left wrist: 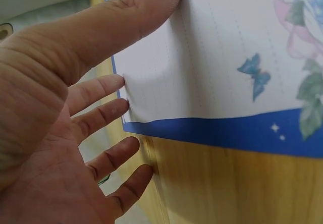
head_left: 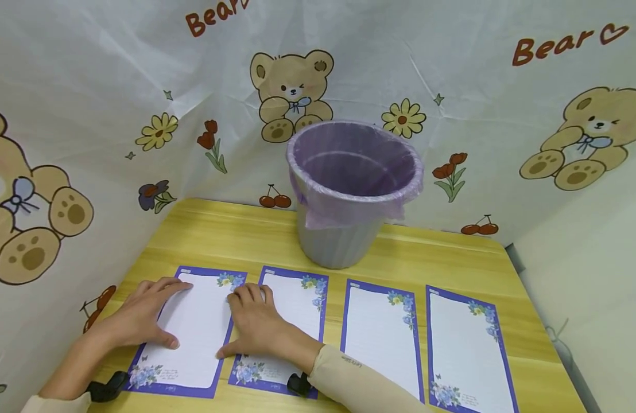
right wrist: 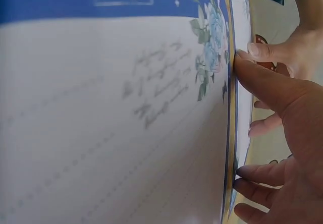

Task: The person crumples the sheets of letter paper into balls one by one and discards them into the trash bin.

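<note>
A white letter-paper sheet (head_left: 199, 321) with a blue-purple border and printed flowers lies leftmost on the table. My left hand (head_left: 144, 312) is spread over its left edge, with the thumb over the white area. In the left wrist view, the left fingers (left wrist: 108, 114) reach the sheet's edge and the table beside it. My right hand (head_left: 258, 324) stands at the right edge of that sheet, fingers spread and slightly bent. Its palm and wrist cover part of a second matching sheet (head_left: 292, 307). In the right wrist view, the right thumb (right wrist: 262, 82) points to the strip between the sheets.
Two more matching sheets, a third (head_left: 380, 338) and a fourth (head_left: 468, 350), lie in the row to the right. A grey bin (head_left: 338, 241) with a purple liner bag (head_left: 344, 206) stands at the back of the wood-grain table (head_left: 225, 229). Behind hangs a bear-print cloth (head_left: 359, 57).
</note>
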Available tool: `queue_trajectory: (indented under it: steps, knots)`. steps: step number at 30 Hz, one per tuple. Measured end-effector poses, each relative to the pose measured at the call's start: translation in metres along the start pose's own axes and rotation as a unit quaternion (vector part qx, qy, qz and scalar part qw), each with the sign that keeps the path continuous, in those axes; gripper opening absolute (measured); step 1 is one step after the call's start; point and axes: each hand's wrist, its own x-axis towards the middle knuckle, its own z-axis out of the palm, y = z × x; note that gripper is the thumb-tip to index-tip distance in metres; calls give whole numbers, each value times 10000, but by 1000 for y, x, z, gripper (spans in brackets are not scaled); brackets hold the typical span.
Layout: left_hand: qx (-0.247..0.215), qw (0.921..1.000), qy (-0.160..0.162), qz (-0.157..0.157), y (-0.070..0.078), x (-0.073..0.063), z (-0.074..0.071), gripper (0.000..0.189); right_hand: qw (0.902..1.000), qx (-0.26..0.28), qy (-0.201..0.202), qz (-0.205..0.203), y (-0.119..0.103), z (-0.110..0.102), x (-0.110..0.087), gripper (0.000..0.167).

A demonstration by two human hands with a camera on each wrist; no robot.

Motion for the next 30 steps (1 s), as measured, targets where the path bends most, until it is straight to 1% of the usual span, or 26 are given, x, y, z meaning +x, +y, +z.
queue_trajectory:
  steps: [4, 8, 12, 15, 18, 22, 24, 27, 30]
  knots:
    - [21, 10000, -32, 38, 1, 2, -1, 120, 9998, 122, 74, 113, 1, 2, 2, 110]
    - [55, 10000, -36, 6, 2, 2, -3, 119, 9996, 229, 110, 108, -1, 3, 2, 110]
    - [59, 9999, -101, -54, 3, 2, -3, 111, 9996, 219, 161, 83, 0, 3, 3, 104]
    - [-23, 9999, -136, -31, 4, 2, -2, 101, 9993, 259, 237, 107, 2, 3, 5, 90]
    - [-221, 9997, -104, 51, 5, -1, -1, 90, 9987, 365, 341, 125, 3, 2, 6, 72]
    - [-446, 9988, -59, 205, 7, -4, 2, 68, 9974, 509, 496, 94, 3, 3, 9, 49]
    - [-522, 9982, -77, 270, 7, -5, 2, 56, 9965, 563, 621, 18, 4, 4, 10, 39]
    - [-721, 9964, -213, 402, 9, -6, 2, 39, 9938, 714, 844, -140, 5, 4, 12, 24]
    - [-884, 9943, -287, 530, 10, -8, 2, 27, 9909, 857, 1001, -288, 6, 4, 12, 14]
